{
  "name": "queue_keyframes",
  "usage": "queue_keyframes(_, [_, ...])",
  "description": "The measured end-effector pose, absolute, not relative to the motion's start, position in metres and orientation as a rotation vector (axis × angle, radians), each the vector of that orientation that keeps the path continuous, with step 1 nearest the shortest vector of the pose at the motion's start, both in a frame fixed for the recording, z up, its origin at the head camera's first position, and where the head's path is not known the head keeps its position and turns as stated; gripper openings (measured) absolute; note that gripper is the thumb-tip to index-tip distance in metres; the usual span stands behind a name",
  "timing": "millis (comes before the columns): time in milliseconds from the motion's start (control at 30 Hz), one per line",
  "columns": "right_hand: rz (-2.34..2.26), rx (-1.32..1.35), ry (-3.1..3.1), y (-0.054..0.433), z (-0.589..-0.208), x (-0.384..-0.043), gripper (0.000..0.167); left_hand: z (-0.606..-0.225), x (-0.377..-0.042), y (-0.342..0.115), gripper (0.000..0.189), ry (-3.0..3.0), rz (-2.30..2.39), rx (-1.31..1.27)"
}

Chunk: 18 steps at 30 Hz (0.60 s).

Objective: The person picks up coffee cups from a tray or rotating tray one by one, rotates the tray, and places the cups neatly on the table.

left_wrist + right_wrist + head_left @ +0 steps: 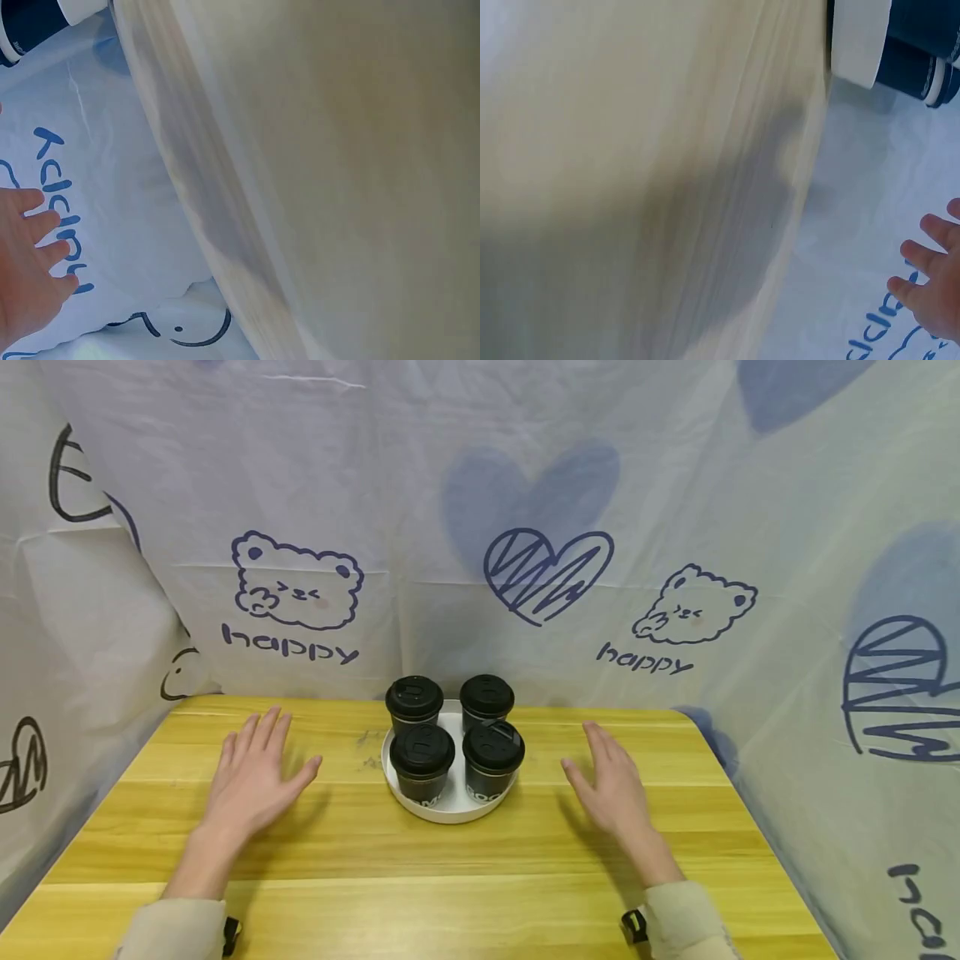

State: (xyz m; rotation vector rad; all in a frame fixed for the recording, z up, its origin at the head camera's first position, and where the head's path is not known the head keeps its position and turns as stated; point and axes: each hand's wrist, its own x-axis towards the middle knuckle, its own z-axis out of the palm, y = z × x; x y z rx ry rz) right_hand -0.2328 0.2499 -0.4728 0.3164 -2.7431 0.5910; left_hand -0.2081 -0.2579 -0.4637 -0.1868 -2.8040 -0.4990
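Note:
Several black lidded cups stand upright on a round white tray (450, 816) at the back middle of the table. The front left cup (422, 760) and the front right cup (492, 758) show pale lettering partly cut off by the tray's rim. Left of the tray, my left hand (251, 777) hovers over the table with its fingers spread and holds nothing. To the right, my right hand (613, 785) hovers likewise, fingers extended and holding nothing. Both hands are apart from the tray. Each wrist view shows its hand's fingers spread at the frame's edge.
The wooden table (360, 902) has a light, striped grain. A white cloth (420, 527) printed with bears, hearts and the word "happy" hangs directly behind it and along both sides. Dark smudges mark the wood just left of the tray.

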Motion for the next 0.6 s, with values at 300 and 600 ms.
queue_keyframes(300, [0.707,0.357,-2.681,0.228,-0.475,-0.228,0.069,-0.458,-0.214,-0.245,0.088,-2.75,-0.52,-0.223])
queue_keyframes(600, [0.824,0.44,-2.685,0.21,-0.476,-0.223,0.072,-0.453,-0.224,-0.224,0.087,-2.737,-0.549,-0.26])
